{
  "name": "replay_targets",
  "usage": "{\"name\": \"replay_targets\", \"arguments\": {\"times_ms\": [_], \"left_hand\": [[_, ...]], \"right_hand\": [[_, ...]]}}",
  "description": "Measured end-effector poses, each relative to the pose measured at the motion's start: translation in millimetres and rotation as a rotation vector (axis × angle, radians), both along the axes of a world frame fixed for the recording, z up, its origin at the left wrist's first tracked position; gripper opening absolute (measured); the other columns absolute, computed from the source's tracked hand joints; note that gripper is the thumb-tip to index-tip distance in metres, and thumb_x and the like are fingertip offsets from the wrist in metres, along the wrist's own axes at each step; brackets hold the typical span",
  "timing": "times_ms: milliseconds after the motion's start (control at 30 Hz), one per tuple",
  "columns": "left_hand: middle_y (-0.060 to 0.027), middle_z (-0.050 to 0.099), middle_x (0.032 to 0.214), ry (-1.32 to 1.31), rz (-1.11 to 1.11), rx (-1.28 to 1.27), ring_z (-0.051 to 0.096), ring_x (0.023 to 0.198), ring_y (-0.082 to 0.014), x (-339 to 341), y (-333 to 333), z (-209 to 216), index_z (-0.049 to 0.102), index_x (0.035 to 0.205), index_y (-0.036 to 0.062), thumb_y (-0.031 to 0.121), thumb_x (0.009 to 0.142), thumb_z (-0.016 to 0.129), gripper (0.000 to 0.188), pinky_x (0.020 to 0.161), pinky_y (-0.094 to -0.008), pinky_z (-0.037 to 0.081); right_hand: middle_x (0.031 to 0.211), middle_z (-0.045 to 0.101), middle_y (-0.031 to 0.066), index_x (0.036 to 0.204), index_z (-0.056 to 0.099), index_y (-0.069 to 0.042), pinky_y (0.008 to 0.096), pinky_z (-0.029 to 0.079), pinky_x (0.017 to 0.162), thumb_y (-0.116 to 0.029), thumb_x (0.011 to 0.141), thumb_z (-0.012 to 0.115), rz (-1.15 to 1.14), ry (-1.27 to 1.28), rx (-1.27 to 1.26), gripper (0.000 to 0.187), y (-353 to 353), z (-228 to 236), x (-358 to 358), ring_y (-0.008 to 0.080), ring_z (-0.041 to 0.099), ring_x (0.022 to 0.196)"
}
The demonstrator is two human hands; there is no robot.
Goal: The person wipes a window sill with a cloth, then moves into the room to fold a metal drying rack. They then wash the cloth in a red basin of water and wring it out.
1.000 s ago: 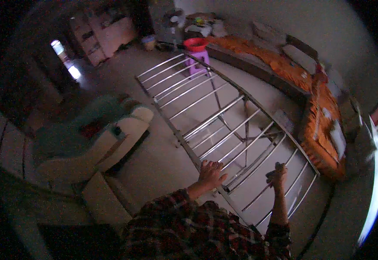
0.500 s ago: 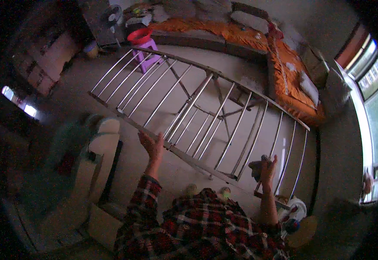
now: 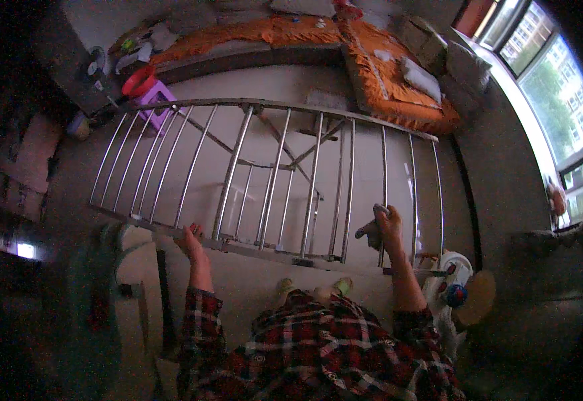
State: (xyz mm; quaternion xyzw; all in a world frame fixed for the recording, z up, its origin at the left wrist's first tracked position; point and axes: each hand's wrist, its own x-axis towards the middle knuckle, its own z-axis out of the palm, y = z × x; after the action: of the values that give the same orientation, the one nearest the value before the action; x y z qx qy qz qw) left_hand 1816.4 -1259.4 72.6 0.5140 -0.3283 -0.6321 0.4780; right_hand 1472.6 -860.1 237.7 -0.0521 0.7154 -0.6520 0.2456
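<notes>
Farthest from you lies the L-shaped sofa (image 3: 371,73) under its orange cover, well apart from your hands. Between it and you, the folding drying rack (image 3: 275,176) stands over the floor (image 3: 238,284), its chrome bars (image 3: 235,171) running away from you. Its crossed legs (image 3: 293,166) appear to be the weak point: a hard push near the right end could make the frame rock, slide or begin to fold. At the far left corner shows the purple stool (image 3: 162,95); a slewing frame could knock it and upset the red basin (image 3: 139,81) it carries. At the right end, a white container (image 3: 464,264) is likewise exposed to a bump. Your shoes (image 3: 343,286) are near the near rail (image 3: 265,252), so a tipping frame could strike them. Your left hand (image 3: 192,243) touches that rail left of centre; whether its fingers wrap it or merely rest there you cannot tell, and a loose rest would steady little. Your right hand (image 3: 390,228) is at a bar toward the right end, fingers bunched, pinching the grey cloth (image 3: 370,233). The cloth's free fold could snag on a joint, or slip out if the pinch slackens.
</notes>
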Motion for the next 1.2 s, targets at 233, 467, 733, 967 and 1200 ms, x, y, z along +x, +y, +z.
{"name": "replay_targets", "arguments": {"times_ms": [233, 467, 733, 967, 1200], "left_hand": [[-0.0196, 0.06, 0.111, -0.003, -0.086, -0.043, 0.063, 0.093, -0.0277, 3.6, 34.2, -3.7, 0.003, 0.143, 0.0038, 0.033, 0.096, 0.049, 0.071, 0.078, -0.039, 0.05], [-0.0179, 0.062, 0.108, 0.053, 0.056, -0.024, 0.064, 0.092, -0.0264, -19.6, 78.0, 18.6, 0.012, 0.14, 0.0006, 0.037, 0.095, 0.05, 0.069, 0.08, -0.0368, 0.05], [-0.0151, 0.062, 0.107, -0.069, -0.046, -0.069, 0.06, 0.094, -0.0235, -0.3, 78.5, 61.8, 0.022, 0.136, 0.0005, 0.04, 0.093, 0.053, 0.066, 0.084, -0.0361, 0.048], [-0.0113, 0.063, 0.107, -0.111, -0.213, -0.027, 0.061, 0.096, -0.0226, 36.0, 54.3, 36.9, 0.018, 0.133, 0.0086, 0.044, 0.093, 0.05, 0.063, 0.086, -0.0374, 0.044], [-0.0071, 0.062, 0.106, -0.269, -0.195, 0.094, 0.062, 0.09, -0.0187, 34.4, 61.6, 56.6, 0.025, 0.129, 0.0113, 0.049, 0.089, 0.055, 0.063, 0.067, -0.0298, 0.043]], "right_hand": [[0.062, 0.052, 0.0009, 0.089, 0.055, -0.002, 0.0257, 0.039, 0.043, -0.021, 0.087, 0.059, 0.027, 0.021, 0.067, 0.02, 8.7, 2.6, -19.0, 0.0089, 0.05, 0.052], [0.066, 0.053, 0.0, 0.084, 0.057, -0.005, 0.0277, 0.042, 0.049, -0.017, 0.085, 0.06, 0.064, 0.576, 0.275, 0.012, 40.9, -47.8, -28.4, 0.0084, 0.051, 0.059], [0.062, 0.053, 0.0009, 0.087, 0.055, -0.004, 0.027, 0.039, 0.041, -0.019, 0.09, 0.059, -0.028, 0.163, 0.134, 0.015, 14.6, 15.2, 15.7, 0.0093, 0.048, 0.048], [0.066, 0.059, 0.0056, 0.099, 0.054, -0.003, 0.029, 0.044, 0.042, -0.021, 0.092, 0.055, -0.006, 0.128, 0.051, 0.02, 21.7, 3.9, 15.8, 0.0119, 0.053, 0.049], [0.068, 0.062, 0.0101, 0.11, 0.049, -0.006, 0.0295, 0.041, 0.036, -0.019, 0.092, 0.056, -0.217, 0.24, 0.025, 0.024, 36.4, -21.9, 12.8, 0.0149, 0.051, 0.044]]}}
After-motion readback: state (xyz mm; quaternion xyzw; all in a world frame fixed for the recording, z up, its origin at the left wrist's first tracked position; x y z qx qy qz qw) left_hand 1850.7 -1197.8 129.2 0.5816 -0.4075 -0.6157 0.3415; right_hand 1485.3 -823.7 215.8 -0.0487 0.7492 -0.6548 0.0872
